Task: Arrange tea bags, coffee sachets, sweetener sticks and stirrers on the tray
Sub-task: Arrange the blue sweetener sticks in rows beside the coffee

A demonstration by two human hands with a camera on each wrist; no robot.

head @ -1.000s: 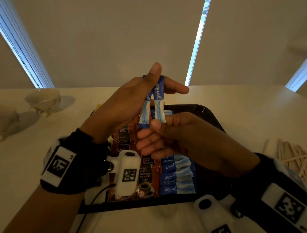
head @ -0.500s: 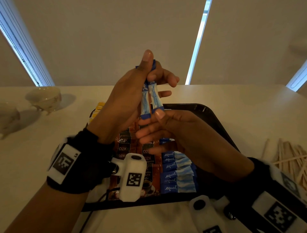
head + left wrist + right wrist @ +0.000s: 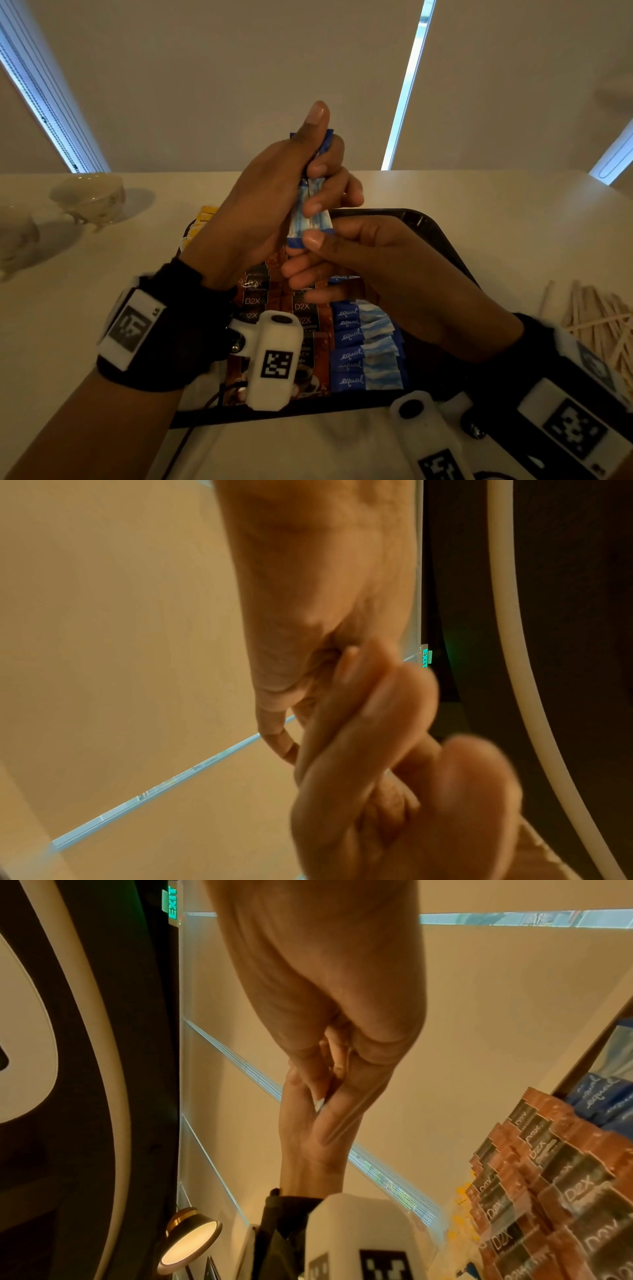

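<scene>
My left hand (image 3: 263,205) grips upright sweetener sticks (image 3: 310,219) above the tray (image 3: 442,236); my right hand (image 3: 387,274), at its 4 o'clock, pinches their lower ends with curled fingers.

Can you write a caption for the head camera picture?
Both hands hold blue sweetener sticks above the tray.

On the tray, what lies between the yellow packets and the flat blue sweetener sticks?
In the head view, rows of brown D2X coffee sachets fill the black tray between them.
</scene>
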